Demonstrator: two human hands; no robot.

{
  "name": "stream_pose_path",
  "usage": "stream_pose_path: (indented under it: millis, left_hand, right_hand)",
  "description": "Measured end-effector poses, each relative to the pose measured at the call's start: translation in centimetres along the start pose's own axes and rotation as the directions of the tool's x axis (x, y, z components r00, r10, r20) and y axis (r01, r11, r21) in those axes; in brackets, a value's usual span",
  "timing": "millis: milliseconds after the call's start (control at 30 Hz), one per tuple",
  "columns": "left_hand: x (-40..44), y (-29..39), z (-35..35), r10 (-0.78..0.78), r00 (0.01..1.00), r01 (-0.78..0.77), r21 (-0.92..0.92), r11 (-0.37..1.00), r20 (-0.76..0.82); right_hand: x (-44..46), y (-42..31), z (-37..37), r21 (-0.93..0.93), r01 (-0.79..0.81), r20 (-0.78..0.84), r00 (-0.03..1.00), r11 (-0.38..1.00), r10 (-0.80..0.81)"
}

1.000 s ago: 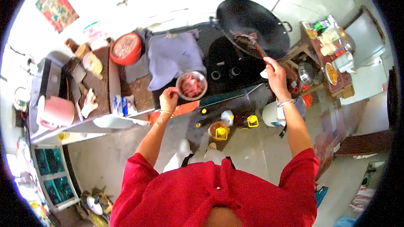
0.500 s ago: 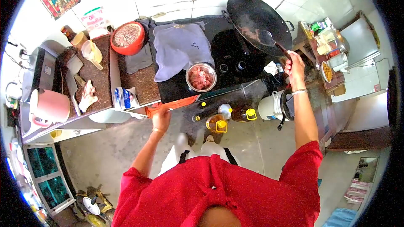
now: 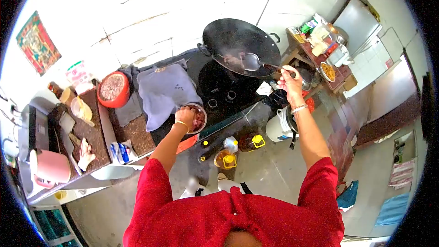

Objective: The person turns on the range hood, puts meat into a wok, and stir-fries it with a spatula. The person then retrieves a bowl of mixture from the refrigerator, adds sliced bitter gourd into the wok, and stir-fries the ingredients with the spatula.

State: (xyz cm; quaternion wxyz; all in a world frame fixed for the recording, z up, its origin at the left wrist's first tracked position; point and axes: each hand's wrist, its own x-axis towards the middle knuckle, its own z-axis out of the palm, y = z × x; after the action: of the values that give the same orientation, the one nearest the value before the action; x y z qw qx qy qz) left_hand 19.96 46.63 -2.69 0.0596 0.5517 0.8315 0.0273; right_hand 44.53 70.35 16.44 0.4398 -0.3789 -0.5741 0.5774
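Note:
A large black wok (image 3: 228, 32) stands on the dark stove, tilted, with some meat (image 3: 233, 58) in it. My right hand (image 3: 291, 82) is closed round the handle of a spatula (image 3: 251, 62), whose blade is in the wok beside the meat. On the stove's front left, my left hand (image 3: 185, 116) reaches over the rim into a metal bowl (image 3: 203, 121) of raw meat (image 3: 198, 120). Its fingers are down in the bowl, partly hidden. A grey-blue cloth (image 3: 164, 90) lies behind and left of the bowl.
Left of the cloth are a red pot (image 3: 113, 89), a blue packet (image 3: 120, 153) and a pink kettle (image 3: 50, 166). Oil bottles (image 3: 225, 159) and a white bucket (image 3: 280, 127) stand on the floor. A side table (image 3: 336, 77) at the right holds a dish of yellow food (image 3: 328, 71).
My left hand has moved from in front of the counter into the bowl of meat. My right hand still holds the spatula, its blade shifted within the wok. The whole view has turned.

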Motion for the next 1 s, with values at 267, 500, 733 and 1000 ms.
stream_pose_path:
  millis: [267, 500, 733, 1000]
  left_hand:
    - [-0.3, -2.7, 0.6, -0.025, 0.972, -0.060, -0.348, 0.936, -0.236]
    - [3.7, 0.4, -7.3, -0.024, 1.000, -0.004, -0.999, -0.032, -0.003]
    - [13.8, 8.0, -16.0, 0.026, 0.937, -0.345, -0.910, 0.229, -0.348]
    - [6.8, 5.3, -10.1, -0.097, 0.788, -0.458, -0.684, 0.569, -0.608]
  right_hand:
    - [1.5, 0.0, 0.2, -0.040, 0.016, -0.060, 0.998, 0.999, -0.018]
    - [3.9, 1.3, -1.0, -0.168, 0.156, -0.082, 0.982, 0.973, -0.171]
    - [5.8, 0.7, -2.4, -0.371, 0.378, -0.066, 0.900, 0.848, -0.430]
    - [8.0, -3.9, -4.2, -0.153, 0.075, -0.072, 0.994, 0.985, -0.087]
